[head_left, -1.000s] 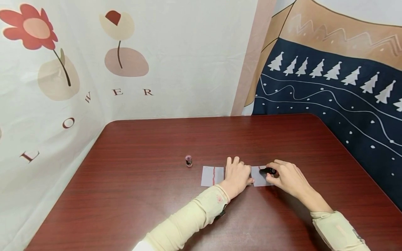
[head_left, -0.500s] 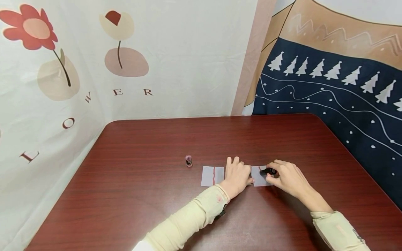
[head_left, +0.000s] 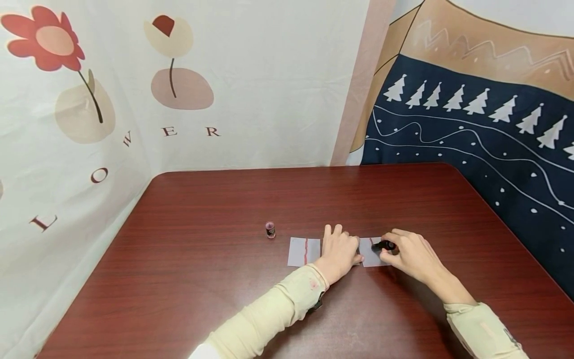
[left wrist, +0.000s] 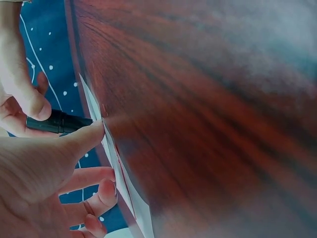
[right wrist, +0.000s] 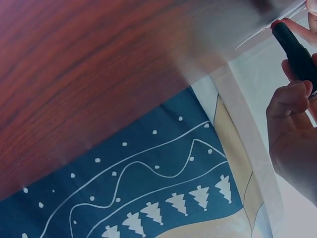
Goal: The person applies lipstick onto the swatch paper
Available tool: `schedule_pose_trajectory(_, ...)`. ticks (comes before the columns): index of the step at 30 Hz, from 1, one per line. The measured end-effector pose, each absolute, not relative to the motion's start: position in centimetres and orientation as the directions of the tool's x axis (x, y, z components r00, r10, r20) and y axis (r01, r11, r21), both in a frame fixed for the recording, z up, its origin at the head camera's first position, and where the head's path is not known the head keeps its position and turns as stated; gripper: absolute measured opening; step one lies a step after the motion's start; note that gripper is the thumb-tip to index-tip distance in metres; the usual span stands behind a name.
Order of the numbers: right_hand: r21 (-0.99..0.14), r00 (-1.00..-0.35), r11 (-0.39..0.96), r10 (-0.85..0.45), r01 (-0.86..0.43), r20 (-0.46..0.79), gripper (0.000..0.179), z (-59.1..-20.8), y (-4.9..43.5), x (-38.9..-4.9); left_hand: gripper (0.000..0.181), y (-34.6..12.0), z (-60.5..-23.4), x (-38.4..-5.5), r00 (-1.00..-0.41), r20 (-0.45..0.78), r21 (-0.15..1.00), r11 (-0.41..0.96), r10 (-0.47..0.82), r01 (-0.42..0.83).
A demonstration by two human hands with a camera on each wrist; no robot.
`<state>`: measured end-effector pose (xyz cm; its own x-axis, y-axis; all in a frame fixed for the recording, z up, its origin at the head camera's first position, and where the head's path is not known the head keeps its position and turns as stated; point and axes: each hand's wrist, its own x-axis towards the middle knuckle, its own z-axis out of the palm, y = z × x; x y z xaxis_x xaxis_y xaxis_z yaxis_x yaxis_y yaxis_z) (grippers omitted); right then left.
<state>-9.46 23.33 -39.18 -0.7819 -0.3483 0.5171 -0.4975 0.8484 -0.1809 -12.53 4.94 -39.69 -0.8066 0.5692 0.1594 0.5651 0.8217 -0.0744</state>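
My right hand (head_left: 413, 254) pinches a short black lipstick (head_left: 382, 245) with its thumb and fingers. In the right wrist view, the red tip of the lipstick (right wrist: 299, 55) touches the paper. A short red line runs from the top edge of the right-hand paper (head_left: 367, 258) down to the tip. Pressing down beside it, my left hand (head_left: 338, 253) has its fingers spread over the paper. To its left shows a whitish paper (head_left: 296, 251) with a red line from top to bottom. Whether the papers join under the hand cannot be seen.
A small dark cap (head_left: 270, 230) with a pinkish inside stands upright on the brown wooden table (head_left: 202, 259), left of the papers. Behind the table hang a cream flower-print cloth (head_left: 269, 89) and a navy cloth with white trees (head_left: 471, 129).
Both hands keep their places on the papers. The lipstick tip shifts very slightly at most, and the head view drifts a few pixels.
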Motion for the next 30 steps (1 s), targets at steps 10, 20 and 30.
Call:
schedule_pose_trajectory(10,-0.177,-0.774,0.846,-0.349,-0.503,0.529,0.015,-39.22,23.35,-9.5,0.026,4.98,-39.63,-12.51,-0.806,0.154,-0.081,0.821,0.571,0.565)
schedule_pose_trajectory(20,-0.177,-0.771,0.845,-0.348,-0.504,0.533,0.014,-39.29,23.35,-9.55,0.026,5.02,-39.52,-12.47,-0.808,0.144,-0.084,0.82,0.572,0.566)
schedule_pose_trajectory(30,-0.172,-0.777,0.85,-0.349,-0.498,0.524,0.012,-39.25,23.24,-9.47,0.026,4.92,-39.65,-12.48,-0.803,0.164,-0.084,0.819,0.573,0.567)
